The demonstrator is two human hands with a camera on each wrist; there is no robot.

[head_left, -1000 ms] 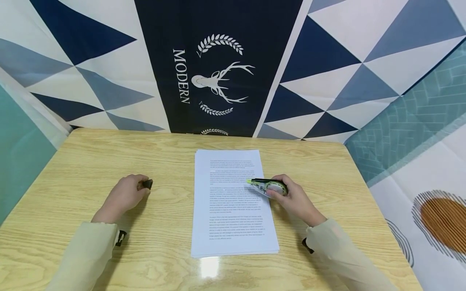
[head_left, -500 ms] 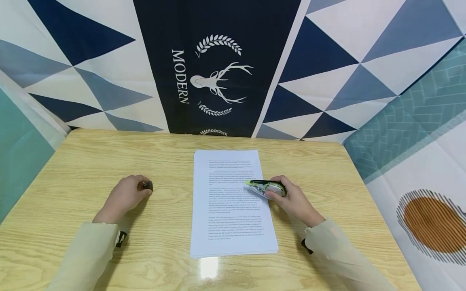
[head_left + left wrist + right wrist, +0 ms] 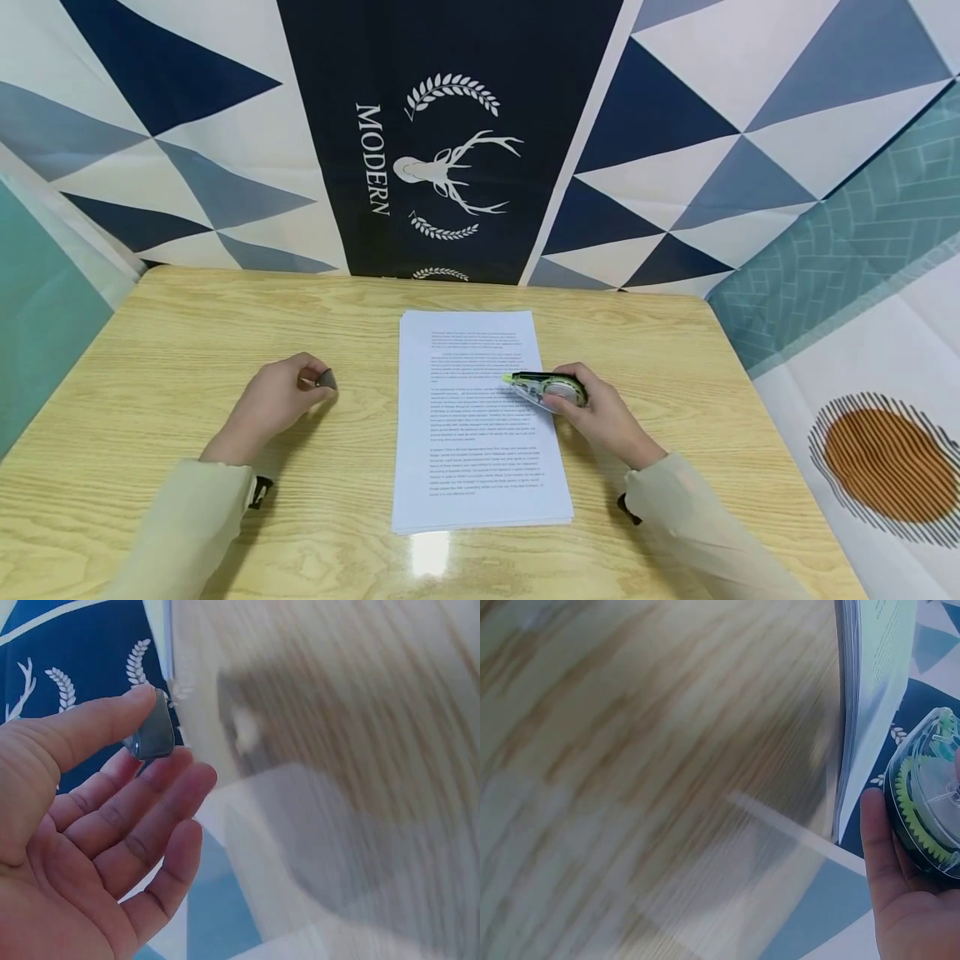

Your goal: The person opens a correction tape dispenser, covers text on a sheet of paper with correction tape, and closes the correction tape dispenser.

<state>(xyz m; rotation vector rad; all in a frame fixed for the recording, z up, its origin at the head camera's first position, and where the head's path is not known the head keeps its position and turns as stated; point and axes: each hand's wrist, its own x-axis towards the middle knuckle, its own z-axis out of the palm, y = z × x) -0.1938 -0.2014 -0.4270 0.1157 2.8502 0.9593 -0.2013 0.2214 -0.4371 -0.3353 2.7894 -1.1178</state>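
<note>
My right hand [image 3: 606,415] grips a correction tape [image 3: 546,389] with a clear case, black upper edge and lime-green tip. The tip points left, over the printed text of the paper stack [image 3: 480,510]. In the right wrist view, a green gear shows through the tape's clear case [image 3: 927,802]. Left of the paper, my left hand [image 3: 273,400] pinches a small dark grey, smooth cap-like piece [image 3: 326,379] between thumb and fingertips. The left wrist view shows this piece [image 3: 156,731] under the thumb, with the other fingers loosely bent.
The wood-grain table [image 3: 187,333] reaches back to a patterned wall cloth [image 3: 450,50] with a deer head print. A glare spot shines just in front of the paper. Each wrist wears a dark band below a pale sleeve [image 3: 180,525].
My left hand has moved right, a little closer to the paper, with the dark piece still pinched. The right hand and the correction tape have shifted very slightly left.
</note>
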